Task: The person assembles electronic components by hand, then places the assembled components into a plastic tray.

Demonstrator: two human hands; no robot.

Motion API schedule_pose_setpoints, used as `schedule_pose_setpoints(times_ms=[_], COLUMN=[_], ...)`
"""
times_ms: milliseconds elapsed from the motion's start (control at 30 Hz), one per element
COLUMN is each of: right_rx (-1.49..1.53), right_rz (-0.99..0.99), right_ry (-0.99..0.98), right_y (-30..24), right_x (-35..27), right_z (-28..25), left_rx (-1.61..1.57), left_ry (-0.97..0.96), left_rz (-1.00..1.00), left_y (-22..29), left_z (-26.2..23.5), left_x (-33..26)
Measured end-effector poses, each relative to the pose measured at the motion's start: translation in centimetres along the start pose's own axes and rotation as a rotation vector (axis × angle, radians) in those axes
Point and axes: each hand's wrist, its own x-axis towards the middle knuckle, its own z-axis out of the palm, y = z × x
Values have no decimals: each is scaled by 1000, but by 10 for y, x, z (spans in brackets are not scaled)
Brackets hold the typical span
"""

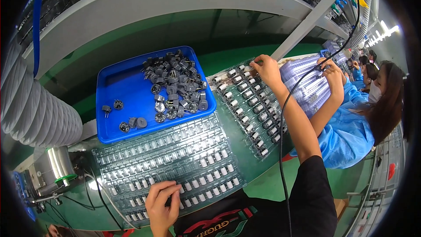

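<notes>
My left hand is over the near edge of a clear plastic blister tray, its fingers curled and thumb and fingertips drawn together beside the white cylinders. Anything between those fingertips is too small to make out. My right arm reaches far out to a second clear tray, filled with black parts carrying white cylinders. At that tray's far edge my right hand is pinched closed, and what it holds is hidden. The near tray has white cylinders in its nearer rows; the farther pockets look bare.
Behind the near tray stands a blue bin with a heap of dark grey round parts with pins. A grey flexible duct and a solder spool flank the left. A black cable hangs across. A blue-smocked co-worker sits right.
</notes>
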Motion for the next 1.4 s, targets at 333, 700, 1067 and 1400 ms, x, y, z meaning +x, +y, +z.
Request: schedule_pose_setpoints(times_ms=[333, 700, 1067, 1400], right_rx=[-130, -154, 421, 306], right_rz=[-247, -472, -1149, -1061], right_ry=[147, 216, -578, -614], right_y=[1, -111, -257, -251], right_x=[-8, -86, -227, -243], right_z=[12, -26, -2, 17], left_rx=[18, 98, 720, 826], left_ry=[-7, -29, 125, -96], left_rz=[26, 124, 240, 158], left_y=[0, -1, -7, -54], left_z=[-2, 2, -58, -36], left_x=[1, -2, 77, 142])
